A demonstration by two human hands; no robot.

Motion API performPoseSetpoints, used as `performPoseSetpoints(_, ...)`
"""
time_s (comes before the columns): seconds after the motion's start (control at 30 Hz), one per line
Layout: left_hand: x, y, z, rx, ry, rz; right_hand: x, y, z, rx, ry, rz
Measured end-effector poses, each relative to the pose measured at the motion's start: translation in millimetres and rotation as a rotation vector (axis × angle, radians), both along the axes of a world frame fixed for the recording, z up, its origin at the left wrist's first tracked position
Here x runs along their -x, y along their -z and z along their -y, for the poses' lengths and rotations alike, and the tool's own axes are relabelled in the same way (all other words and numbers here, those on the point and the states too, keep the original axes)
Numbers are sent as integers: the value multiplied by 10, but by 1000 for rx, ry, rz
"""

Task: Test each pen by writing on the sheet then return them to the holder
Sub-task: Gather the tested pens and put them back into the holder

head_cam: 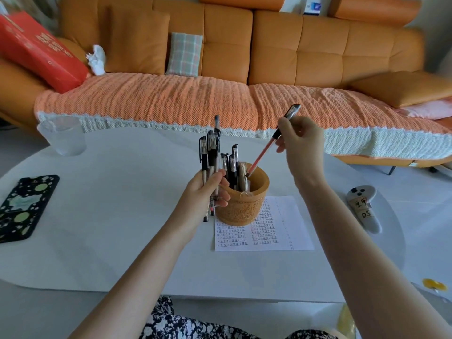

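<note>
Gripping pens point(209, 152): left hand point(204, 193), right hand point(302, 138)

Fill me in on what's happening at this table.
A person at the white table is handling pens. The right hand pinches a red pen, tilted with its lower end at the mouth of the wooden holder. The left hand grips a bundle of black pens beside the holder, where a few more pens stand. The holder stands on the sheet, which is already covered in rows of written marks.
</note>
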State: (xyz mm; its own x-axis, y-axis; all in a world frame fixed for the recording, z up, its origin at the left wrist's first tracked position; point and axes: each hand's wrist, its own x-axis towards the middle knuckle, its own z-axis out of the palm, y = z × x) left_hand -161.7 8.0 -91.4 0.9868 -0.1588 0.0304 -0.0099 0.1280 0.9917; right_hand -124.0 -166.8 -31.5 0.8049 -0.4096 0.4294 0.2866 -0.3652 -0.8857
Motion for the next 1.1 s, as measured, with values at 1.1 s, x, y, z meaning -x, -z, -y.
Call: performPoseSetpoints(1.1, 43, 36, 28, 36, 103, -32, -205, 409, -180, 466, -64, -331)
